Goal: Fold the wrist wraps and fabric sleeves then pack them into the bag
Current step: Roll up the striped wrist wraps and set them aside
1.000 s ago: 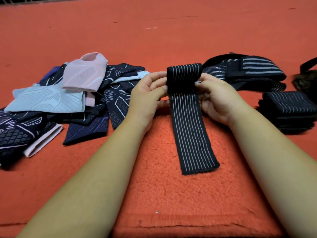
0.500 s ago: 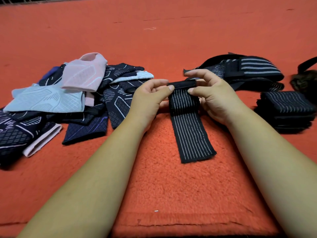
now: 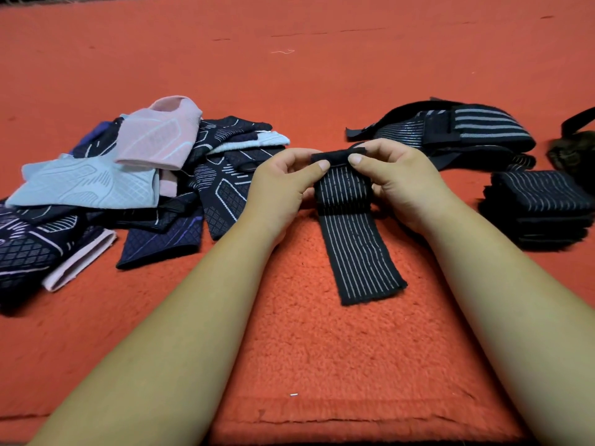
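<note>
An orange mat (image 3: 289,59) fills my view, with a fleecy orange pad (image 3: 322,349) lying on it nearest me. At the pad's far edge I see both hands on a striped black wrap (image 3: 357,239). The left hand (image 3: 280,188) and right hand (image 3: 399,181) each pinch its folded top end between thumb and curled fingers, and its tail lies flat on the pad. Sleeves (image 3: 135,188) are heaped off the pad's left edge, just beside the left hand. Toward the mat's right edge lie loose wraps (image 3: 467,133), a folded stack (image 3: 541,204) nearer me, and a dark bag (image 3: 576,149) cut off by the frame.
</note>
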A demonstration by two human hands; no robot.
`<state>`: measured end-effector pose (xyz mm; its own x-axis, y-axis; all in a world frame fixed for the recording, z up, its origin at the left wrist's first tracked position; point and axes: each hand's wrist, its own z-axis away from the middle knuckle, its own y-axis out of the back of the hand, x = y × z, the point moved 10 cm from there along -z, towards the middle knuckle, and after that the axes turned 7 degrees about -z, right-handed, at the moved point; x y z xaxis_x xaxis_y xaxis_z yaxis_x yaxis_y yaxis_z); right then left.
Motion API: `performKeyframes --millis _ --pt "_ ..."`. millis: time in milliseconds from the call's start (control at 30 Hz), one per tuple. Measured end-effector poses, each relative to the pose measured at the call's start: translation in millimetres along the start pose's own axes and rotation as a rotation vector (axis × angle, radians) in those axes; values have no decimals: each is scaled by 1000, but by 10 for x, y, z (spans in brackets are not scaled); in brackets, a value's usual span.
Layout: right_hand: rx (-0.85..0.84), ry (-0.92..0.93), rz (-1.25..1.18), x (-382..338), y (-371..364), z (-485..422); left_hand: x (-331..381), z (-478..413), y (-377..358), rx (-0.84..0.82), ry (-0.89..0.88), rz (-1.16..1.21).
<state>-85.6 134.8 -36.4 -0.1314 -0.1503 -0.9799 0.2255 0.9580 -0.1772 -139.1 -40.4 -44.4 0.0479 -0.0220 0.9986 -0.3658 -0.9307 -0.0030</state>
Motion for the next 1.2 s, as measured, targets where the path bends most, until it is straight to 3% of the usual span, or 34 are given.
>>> performKeyframes --millis 167,267,467,700,1200 --pt "-142 -85 190 81 -133 50 19 -33 90 58 -42 40" --pt "-104 -50 264 45 -58 31 1 -38 77 48 -18 59" --pt "-9 9 108 -6 1 25 -35 -15 -85 -95 20 -82" --pt "-62 -193 78 171 -70 19 -4 -56 69 44 -30 -20" --pt "-91 -184 -4 187 -84 47 55 -30 41 19 -117 -153"
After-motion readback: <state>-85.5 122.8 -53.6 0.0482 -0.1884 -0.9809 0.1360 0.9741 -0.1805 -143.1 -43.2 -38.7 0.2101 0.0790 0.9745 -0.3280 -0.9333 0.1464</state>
